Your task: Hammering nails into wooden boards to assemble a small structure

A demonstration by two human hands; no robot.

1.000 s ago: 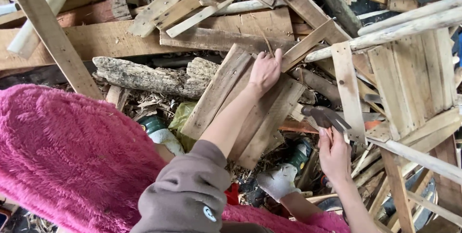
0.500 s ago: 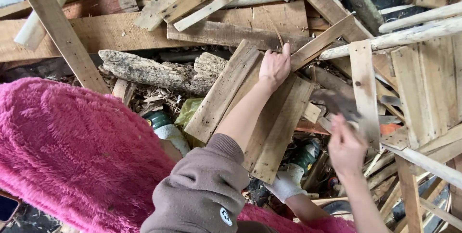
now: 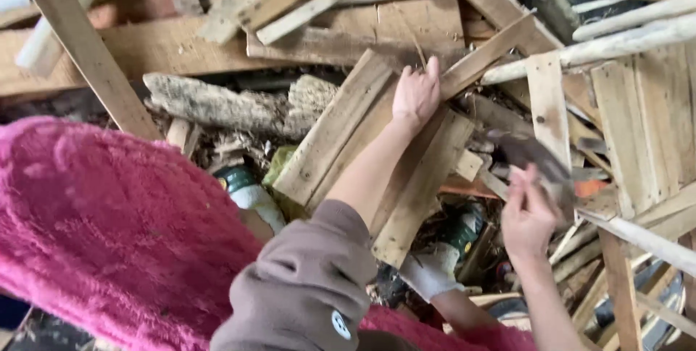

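Your left hand (image 3: 415, 94) lies flat with fingers spread on the upper end of a slanted wooden plank (image 3: 420, 184), pressing on it rather than closing around it; the plank runs from near the middle of the woodpile down toward your brown sleeve (image 3: 304, 278). Your right hand (image 3: 528, 215) is closed around the handle of a hatchet (image 3: 533, 159), whose dark, blurred head sits just above the knuckles, right of the plank and apart from it. A second, wider plank (image 3: 330, 133) lies touching the first along its left side. Beyond that, a rough bark-covered log (image 3: 217, 104) rests across the pile toward its left half. Pale round poles (image 3: 623, 32) cross the top right corner of the pile, with a slatted pallet piece (image 3: 652, 126) below them. A fuzzy pink garment (image 3: 109, 228) fills the lower left of the view, and a white shoe (image 3: 428, 271) shows below the plank's lower end.
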